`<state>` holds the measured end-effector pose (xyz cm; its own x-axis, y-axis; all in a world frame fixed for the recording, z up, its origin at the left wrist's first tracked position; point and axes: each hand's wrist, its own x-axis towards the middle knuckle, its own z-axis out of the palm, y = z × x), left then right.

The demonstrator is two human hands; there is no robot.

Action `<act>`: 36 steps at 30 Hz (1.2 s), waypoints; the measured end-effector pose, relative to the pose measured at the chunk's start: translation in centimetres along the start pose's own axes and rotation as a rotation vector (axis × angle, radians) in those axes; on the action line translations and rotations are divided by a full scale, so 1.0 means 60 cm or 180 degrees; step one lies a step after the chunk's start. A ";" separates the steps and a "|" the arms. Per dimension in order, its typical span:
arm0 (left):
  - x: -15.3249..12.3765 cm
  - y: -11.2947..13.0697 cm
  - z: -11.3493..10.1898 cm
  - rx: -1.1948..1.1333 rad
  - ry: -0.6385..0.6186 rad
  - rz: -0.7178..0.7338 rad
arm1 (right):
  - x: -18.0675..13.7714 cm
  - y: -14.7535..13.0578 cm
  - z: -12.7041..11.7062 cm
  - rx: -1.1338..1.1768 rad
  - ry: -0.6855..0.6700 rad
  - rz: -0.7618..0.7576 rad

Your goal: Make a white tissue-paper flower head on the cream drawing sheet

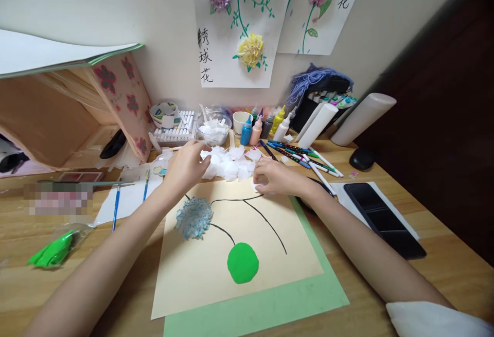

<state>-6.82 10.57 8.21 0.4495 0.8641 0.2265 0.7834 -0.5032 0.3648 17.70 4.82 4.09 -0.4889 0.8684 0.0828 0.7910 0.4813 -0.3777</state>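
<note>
Hands are both working right at the top edge of a cream paper sheet (216,270) that's lying on a bigger pale green sheet (270,308) on the wooden desk (443,270). The left hand (185,164) is reaching into the heap of small white tissue paper squares (231,164) just beyond the cream sheet, fingers curled down onto the pieces, though I can't tell if it's actually pinching one. The right hand (272,177) is resting at the cream sheet's upper edge, fingertips bunched together on what looks like a small white scrap, right where a black drawn stem line (266,221) is ending. Lower on the sheet a fluffy blue-and-white tissue flower ball (193,217) is sitting at the end of another stem, and a solid green painted circle (243,263) is sitting below it. Coloured marker pens (297,153) are lying scattered behind the right hand, small paint bottles (258,127) are standing near the wall, and a black phone (384,218) is lying off to the right.
</note>
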 end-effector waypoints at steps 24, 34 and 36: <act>-0.040 0.071 -0.013 -0.1516 -0.0739 0.0170 | 0.003 -0.091 -0.020 0.2082 0.1424 0.0046; -0.044 0.077 -0.027 -0.1646 -0.0737 0.0169 | -0.002 -0.099 -0.021 0.1668 0.1878 -0.0154; -0.044 0.077 -0.026 -0.1605 -0.0729 0.0173 | -0.002 -0.100 -0.021 0.1514 0.1946 -0.0175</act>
<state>-5.05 5.97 10.68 0.6096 0.7892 0.0753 0.4793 -0.4426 0.7579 13.46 1.98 7.51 -0.1237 0.8229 0.5546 0.4609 0.5426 -0.7022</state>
